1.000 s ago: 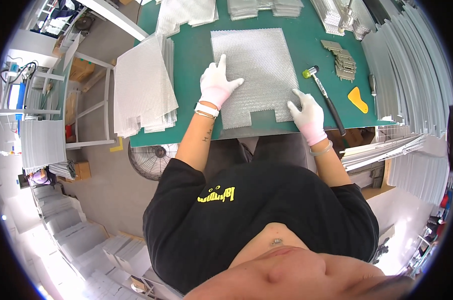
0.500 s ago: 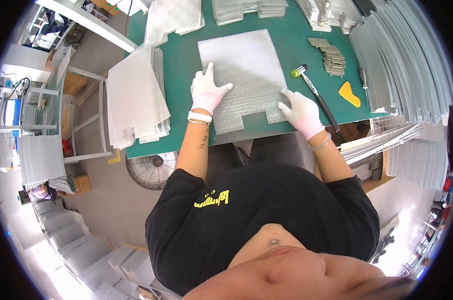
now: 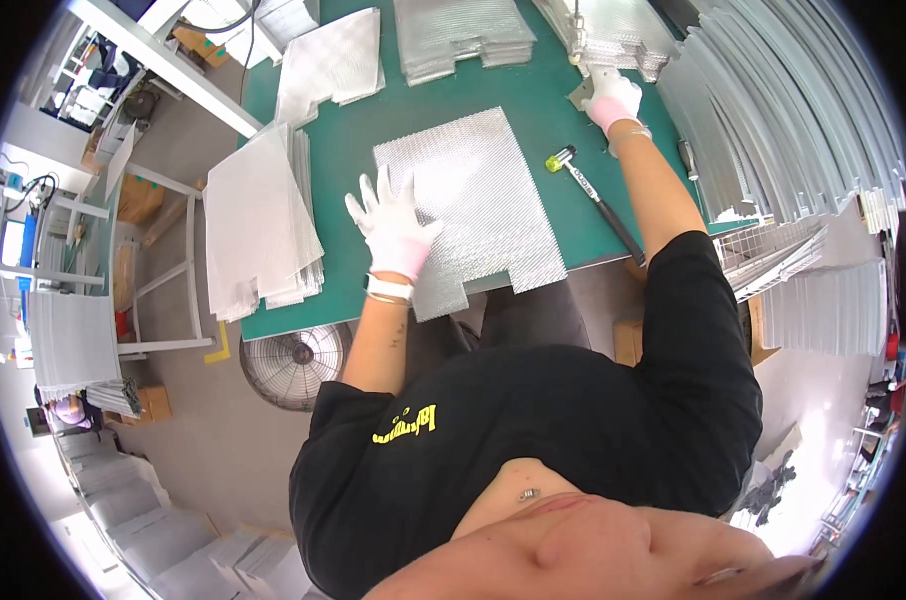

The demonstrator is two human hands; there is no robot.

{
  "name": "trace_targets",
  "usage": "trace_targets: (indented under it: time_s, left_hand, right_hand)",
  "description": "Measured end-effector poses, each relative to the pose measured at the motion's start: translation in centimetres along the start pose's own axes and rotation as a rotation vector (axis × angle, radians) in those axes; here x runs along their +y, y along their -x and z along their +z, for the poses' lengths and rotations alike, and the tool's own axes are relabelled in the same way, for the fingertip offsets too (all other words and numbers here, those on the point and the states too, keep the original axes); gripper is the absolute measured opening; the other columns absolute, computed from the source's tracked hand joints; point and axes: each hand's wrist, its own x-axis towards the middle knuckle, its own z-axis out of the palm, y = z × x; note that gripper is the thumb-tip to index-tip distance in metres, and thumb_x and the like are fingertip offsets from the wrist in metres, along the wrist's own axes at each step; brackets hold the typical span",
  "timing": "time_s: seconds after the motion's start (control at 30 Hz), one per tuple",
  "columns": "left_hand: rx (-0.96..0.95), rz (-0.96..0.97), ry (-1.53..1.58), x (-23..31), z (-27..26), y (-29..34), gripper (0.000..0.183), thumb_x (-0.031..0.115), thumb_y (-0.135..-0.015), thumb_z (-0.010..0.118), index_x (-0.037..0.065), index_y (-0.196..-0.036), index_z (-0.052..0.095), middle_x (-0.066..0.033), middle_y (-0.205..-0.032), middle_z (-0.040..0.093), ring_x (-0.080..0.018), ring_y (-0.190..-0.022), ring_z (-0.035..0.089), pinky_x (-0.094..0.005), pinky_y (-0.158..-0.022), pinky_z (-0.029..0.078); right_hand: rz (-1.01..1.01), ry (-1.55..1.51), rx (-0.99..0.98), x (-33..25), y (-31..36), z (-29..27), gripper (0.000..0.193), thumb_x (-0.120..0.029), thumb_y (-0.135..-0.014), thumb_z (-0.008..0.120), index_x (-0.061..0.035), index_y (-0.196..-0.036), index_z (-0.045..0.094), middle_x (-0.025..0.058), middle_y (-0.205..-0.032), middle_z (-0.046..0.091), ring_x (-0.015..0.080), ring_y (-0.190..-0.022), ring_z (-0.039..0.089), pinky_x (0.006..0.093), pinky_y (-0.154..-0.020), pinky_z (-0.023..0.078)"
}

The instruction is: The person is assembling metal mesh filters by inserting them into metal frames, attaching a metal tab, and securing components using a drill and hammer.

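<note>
on green tabletop (image 3: 543, 110), a silvery notched mesh sheet (image 3: 478, 200)

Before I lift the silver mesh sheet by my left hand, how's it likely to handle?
The mesh sheet is probably light for its size, since it looks thin and open-textured. Being broad and thin, it may flex if raised by one corner. The narrower tabs flanking its front cutout look likeliest to bend or catch.

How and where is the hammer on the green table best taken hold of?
Probably by the middle of its black handle, coming from the near right side. The hammer lies flat, its head pointing away and its slim handle slanting toward the near edge of the green table.
</note>
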Motion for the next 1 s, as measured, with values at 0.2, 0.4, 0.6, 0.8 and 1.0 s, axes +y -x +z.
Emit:
trace_targets:
  time_s: [0.2,0.4,0.6,0.8,1.0]
  left_hand:
    - [-0.472,0.444,1.387,2.5,-1.6,12.7,0.03,0.019,-0.091,0.068,0.002,-0.115,0.067,-0.011,-0.114,0.068,-0.0249,-0.109,0.064,-0.0373,-0.099,0.047]
    - [-0.685,-0.729,2.165,2.2,7.3,18.8,0.052,0.036,-0.098,0.063,0.001,-0.133,0.047,-0.0131,-0.12,0.06,-0.0251,-0.116,0.058,-0.0412,-0.099,0.048]
    - [-0.443,-0.932,2.186,3.5,7.3,16.1,0.044,0.031,-0.097,0.066,-0.007,-0.12,0.059,-0.0174,-0.112,0.065,-0.0266,-0.102,0.065,-0.0381,-0.092,0.053]
    - [-0.319,-0.991,2.037,4.1,7.2,16.3,0.034,0.029,-0.095,0.07,-0.004,-0.104,0.069,-0.0116,-0.099,0.07,-0.0189,-0.088,0.068,-0.0312,-0.076,0.055]
    - [-0.158,-0.981,1.922,5.1,6.9,16.2,0.028,0.024,-0.093,0.072,-0.004,-0.091,0.071,-0.0061,-0.085,0.07,-0.0131,-0.069,0.065,-0.0261,-0.064,0.053]
  right_hand:
    - [-0.262,-0.846,0.301,-1.9,7.4,-1.5,0.044,-0.019,-0.086,0.068,-0.0034,-0.126,0.059,0.0192,-0.108,0.069,0.0296,-0.1,0.068,0.0371,-0.087,0.052]
    - [-0.149,-1.516,-0.81,-4.1,31.5,-1.7,0.019,-0.012,-0.094,0.065,-0.0027,-0.108,0.057,0.0019,-0.083,0.061,0.0098,-0.07,0.06,0.0261,-0.067,0.052]
    - [0.34,-1.989,-1.029,-7.9,37.9,5.6,0.025,-0.019,-0.1,0.061,-0.0029,-0.117,0.053,0.0009,-0.084,0.057,0.0086,-0.061,0.05,0.0239,-0.059,0.045]
    - [0.27,-2.003,-0.947,-8.5,36.3,6.8,0.025,-0.02,-0.099,0.062,-0.002,-0.114,0.052,-0.0016,-0.076,0.05,0.0055,-0.052,0.039,0.0236,-0.047,0.034]
    - [0.286,-1.886,-0.863,-8.6,36.3,5.0,0.021,-0.016,-0.099,0.06,-0.0001,-0.111,0.055,-0.0036,-0.067,0.047,0.0041,-0.047,0.038,0.0223,-0.044,0.031]
